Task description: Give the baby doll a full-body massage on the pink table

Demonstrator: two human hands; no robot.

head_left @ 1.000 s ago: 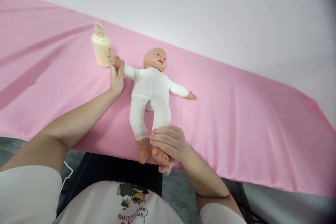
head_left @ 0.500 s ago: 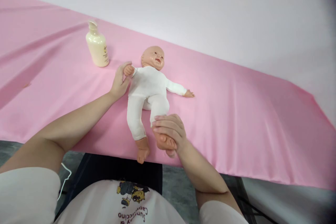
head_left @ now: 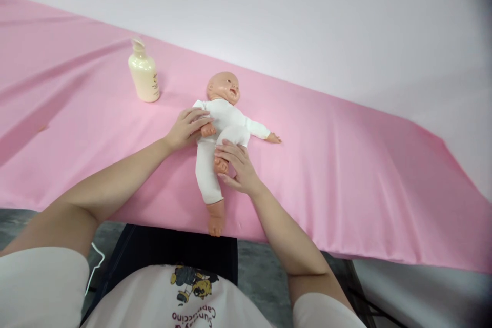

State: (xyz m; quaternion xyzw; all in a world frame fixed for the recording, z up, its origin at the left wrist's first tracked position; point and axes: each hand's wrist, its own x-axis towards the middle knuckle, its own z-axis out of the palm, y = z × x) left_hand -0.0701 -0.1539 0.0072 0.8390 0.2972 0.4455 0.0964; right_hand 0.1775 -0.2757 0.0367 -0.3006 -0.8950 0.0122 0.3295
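A baby doll (head_left: pixel 223 113) in a white cloth suit lies on its back on the pink cloth (head_left: pixel 338 174), head away from me. My left hand (head_left: pixel 188 127) is closed round the doll's arm on the left, whose small hand (head_left: pixel 208 129) rests over its belly. Wrapped round the doll's leg on the right, my right hand (head_left: pixel 237 166) holds it bent, with the foot (head_left: pixel 221 165) showing by my fingers. The other leg (head_left: pixel 207 174) lies straight toward me, its foot at the table's front edge. The doll's other arm (head_left: pixel 258 129) stretches out to the right.
A cream pump bottle (head_left: pixel 144 74) stands upright on the cloth, left of the doll's head. Behind the table rises a white wall (head_left: pixel 292 15). A white cable (head_left: pixel 96 264) hangs below the front edge at the left.
My left hand has brought the doll's arm inward over its body. My right hand has pushed the leg up toward the belly, bending it.
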